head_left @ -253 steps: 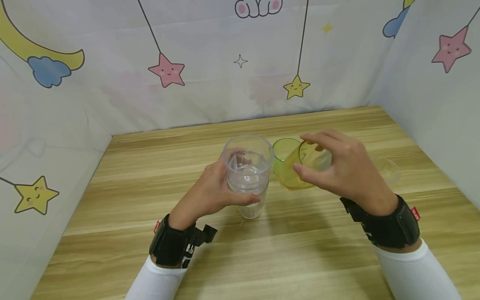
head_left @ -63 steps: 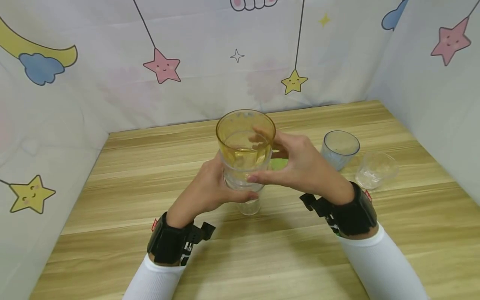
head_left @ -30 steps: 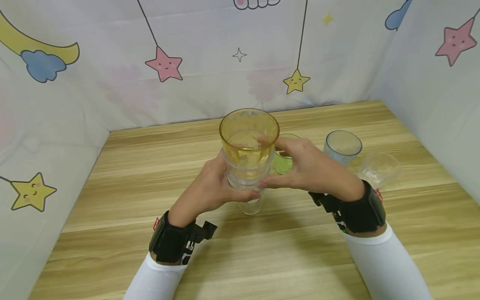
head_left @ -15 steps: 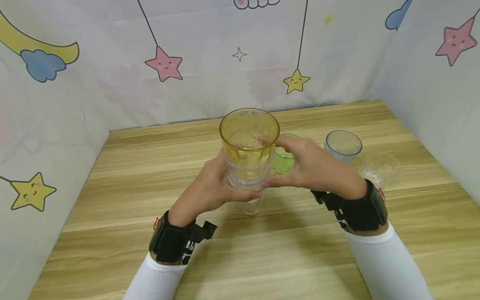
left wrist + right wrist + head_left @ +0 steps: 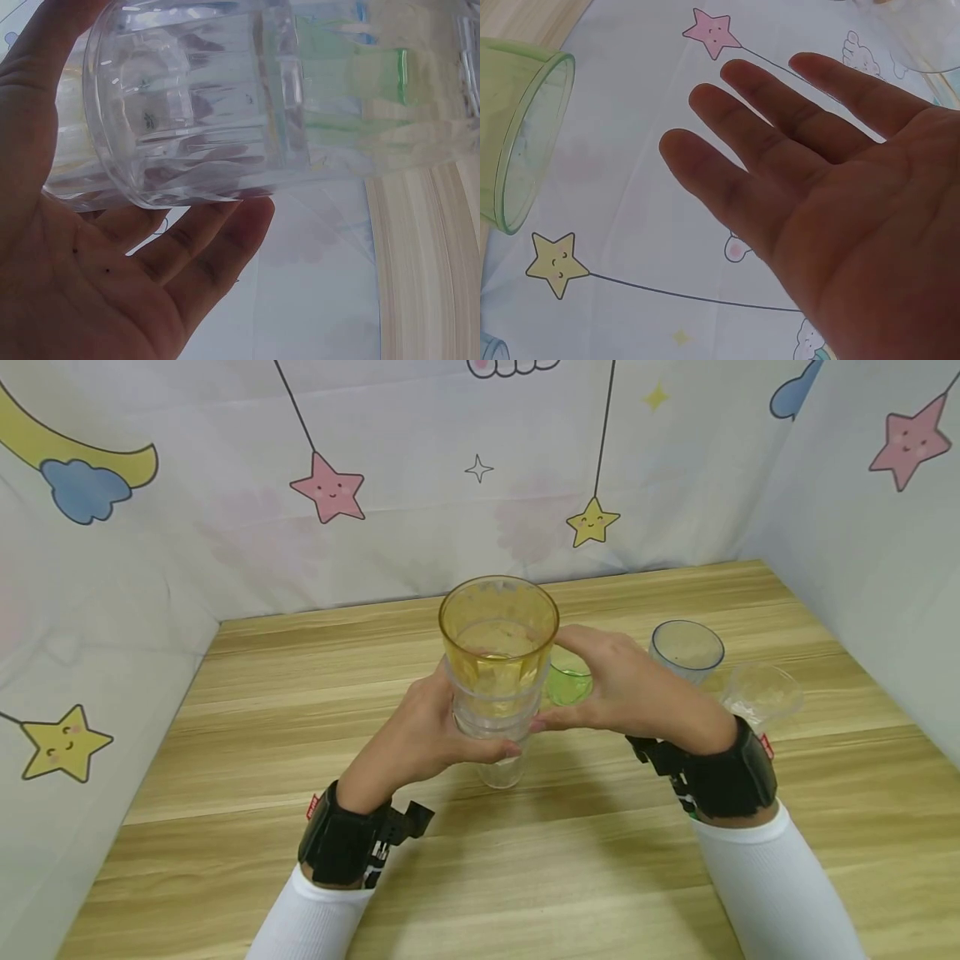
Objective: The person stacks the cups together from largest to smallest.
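Observation:
A yellow cup [image 5: 495, 639] is nested in the top of a tall stack of clear cups [image 5: 491, 720], which stands upright on the table. My left hand [image 5: 420, 731] grips the clear cups, thumb at the front and fingers round the far side. In the left wrist view, the fluted wall of a clear cup [image 5: 202, 112] lies against that palm. My right hand [image 5: 630, 685] is at the right side of the yellow cup, its thumb tip close by the stack. The right wrist view shows its fingers [image 5: 735, 180] extended, with nothing between them.
Behind the right hand stands a green cup [image 5: 567, 685], partly hidden. Farther right are a blue cup [image 5: 687, 652] and another clear cup [image 5: 763, 693], partly covered by the right arm. Printed white cloth [image 5: 420, 552] walls the wooden table [image 5: 262, 710] at the back and sides.
The yellow cup went from my right hand into the stack's top. In the last second, the right fingers have loosened and drawn slightly right from it. The left hand keeps its grip.

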`<state>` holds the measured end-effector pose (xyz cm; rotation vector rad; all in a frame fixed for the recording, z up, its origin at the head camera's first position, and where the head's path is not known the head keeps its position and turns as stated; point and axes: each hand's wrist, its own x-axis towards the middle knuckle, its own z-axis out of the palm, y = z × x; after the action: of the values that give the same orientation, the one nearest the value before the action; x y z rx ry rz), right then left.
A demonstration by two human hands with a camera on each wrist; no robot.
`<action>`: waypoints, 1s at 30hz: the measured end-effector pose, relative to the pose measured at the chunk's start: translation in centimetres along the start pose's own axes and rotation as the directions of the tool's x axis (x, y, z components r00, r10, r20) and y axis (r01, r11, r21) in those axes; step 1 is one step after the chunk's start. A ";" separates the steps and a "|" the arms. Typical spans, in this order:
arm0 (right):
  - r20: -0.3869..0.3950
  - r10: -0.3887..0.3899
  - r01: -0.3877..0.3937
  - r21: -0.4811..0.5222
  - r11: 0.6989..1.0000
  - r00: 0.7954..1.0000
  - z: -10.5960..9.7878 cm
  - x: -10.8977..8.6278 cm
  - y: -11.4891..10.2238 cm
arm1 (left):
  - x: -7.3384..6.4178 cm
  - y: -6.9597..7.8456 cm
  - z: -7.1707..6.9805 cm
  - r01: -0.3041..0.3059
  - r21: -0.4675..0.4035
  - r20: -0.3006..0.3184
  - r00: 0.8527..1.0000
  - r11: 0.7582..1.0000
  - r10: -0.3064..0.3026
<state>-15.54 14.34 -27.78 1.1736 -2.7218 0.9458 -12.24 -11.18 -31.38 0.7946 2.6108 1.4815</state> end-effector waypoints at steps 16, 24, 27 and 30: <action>-0.002 0.071 -0.071 -0.041 0.997 0.997 0.0 0.1 0.5 | 0.0 0.0 -0.1 -0.005 0.012 -0.001 1.000 1.000 0.005; -0.005 0.082 -0.082 -0.045 0.996 0.997 0.0 0.1 0.7 | 0.0 0.0 -0.1 -0.005 0.009 0.001 1.000 1.000 0.005; -0.012 0.082 -0.083 -0.053 0.995 0.997 0.1 0.1 0.8 | 0.0 0.1 -0.1 -0.004 0.008 0.002 1.000 1.000 0.004; -0.018 0.086 -0.086 -0.060 0.994 0.996 0.1 0.1 1.0 | 0.0 0.1 -0.1 -0.005 0.008 0.002 1.000 1.000 0.005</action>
<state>-16.28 14.72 -28.34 1.0427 -2.7882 0.8693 -12.20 -11.22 -31.26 0.8042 2.6164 1.4719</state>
